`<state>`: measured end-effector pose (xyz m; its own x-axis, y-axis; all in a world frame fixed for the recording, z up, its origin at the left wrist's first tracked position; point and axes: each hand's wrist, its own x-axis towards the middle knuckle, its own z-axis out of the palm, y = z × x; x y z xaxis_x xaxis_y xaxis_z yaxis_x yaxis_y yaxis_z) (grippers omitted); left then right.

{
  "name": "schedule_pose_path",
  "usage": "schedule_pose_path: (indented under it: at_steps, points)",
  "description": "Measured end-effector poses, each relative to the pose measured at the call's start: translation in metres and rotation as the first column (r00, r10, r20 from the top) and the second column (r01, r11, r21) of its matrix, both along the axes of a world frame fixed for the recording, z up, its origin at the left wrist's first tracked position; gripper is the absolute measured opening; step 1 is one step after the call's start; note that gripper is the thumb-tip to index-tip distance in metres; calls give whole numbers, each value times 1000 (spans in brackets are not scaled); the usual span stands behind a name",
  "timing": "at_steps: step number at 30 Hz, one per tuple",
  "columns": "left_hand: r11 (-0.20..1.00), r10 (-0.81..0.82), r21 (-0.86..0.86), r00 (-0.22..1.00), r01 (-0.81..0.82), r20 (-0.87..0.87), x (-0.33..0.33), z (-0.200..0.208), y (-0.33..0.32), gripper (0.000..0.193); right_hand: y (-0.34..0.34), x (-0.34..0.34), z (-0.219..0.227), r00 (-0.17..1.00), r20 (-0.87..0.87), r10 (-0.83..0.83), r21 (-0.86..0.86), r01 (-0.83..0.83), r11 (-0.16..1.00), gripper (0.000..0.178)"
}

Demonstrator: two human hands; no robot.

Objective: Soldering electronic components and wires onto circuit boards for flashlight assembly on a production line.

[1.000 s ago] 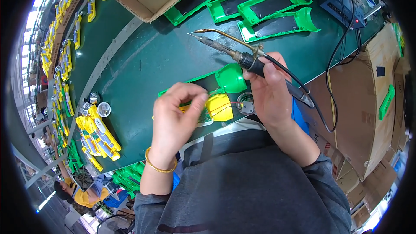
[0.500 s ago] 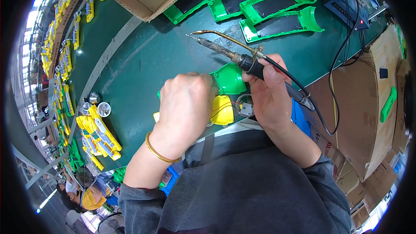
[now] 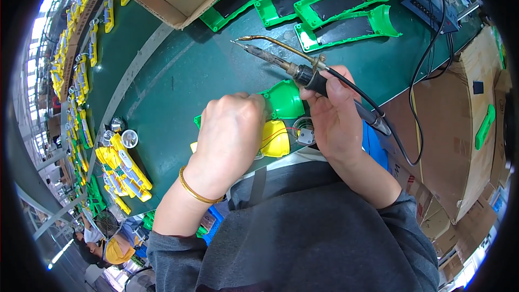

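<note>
The right hand (image 3: 339, 113) grips a soldering iron (image 3: 307, 77) by its black handle, thumb and fingers closed on it; the iron slants up to the left over the green workbench (image 3: 173, 92), its tip clear of every part, with a thin brass tube (image 3: 275, 41) running alongside. The left hand (image 3: 231, 130) is turned knuckles up over the near edge of the bench, covering part of a green flared housing (image 3: 285, 101) and a yellow housing (image 3: 277, 139); its fingertips are hidden, so whether they pinch anything cannot be told. Red wire (image 3: 288, 128) runs from the yellow housing to a small grey block (image 3: 306, 135) just left of the right hand. Green half-shells (image 3: 384, 20) lie beyond the iron, and yellow assemblies (image 3: 125, 166) sit to the left.
</note>
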<state>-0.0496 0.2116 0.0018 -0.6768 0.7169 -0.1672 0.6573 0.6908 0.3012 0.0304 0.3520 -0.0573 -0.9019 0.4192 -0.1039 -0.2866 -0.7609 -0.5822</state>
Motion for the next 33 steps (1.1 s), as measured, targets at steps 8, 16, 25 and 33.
schedule_pose_path:
  at_steps: [8,16,25,33]
  points:
    - [916,171,263,888,-303,428,0,0,-23,13,4,-2,-1,1000,10,12,0,-12,1000,17]
    - [946,163,227,944,-232,289,10,1,-20,13,16,-3,1,996,75,39,134,-49,990,14]
    - [757,201,368,728,-540,655,13,-14,-36,8,60,5,17,994,59,92,377,-108,920,22]
    - [889,112,387,937,-244,332,17,-7,-30,8,74,2,31,991,31,130,387,-132,912,24]
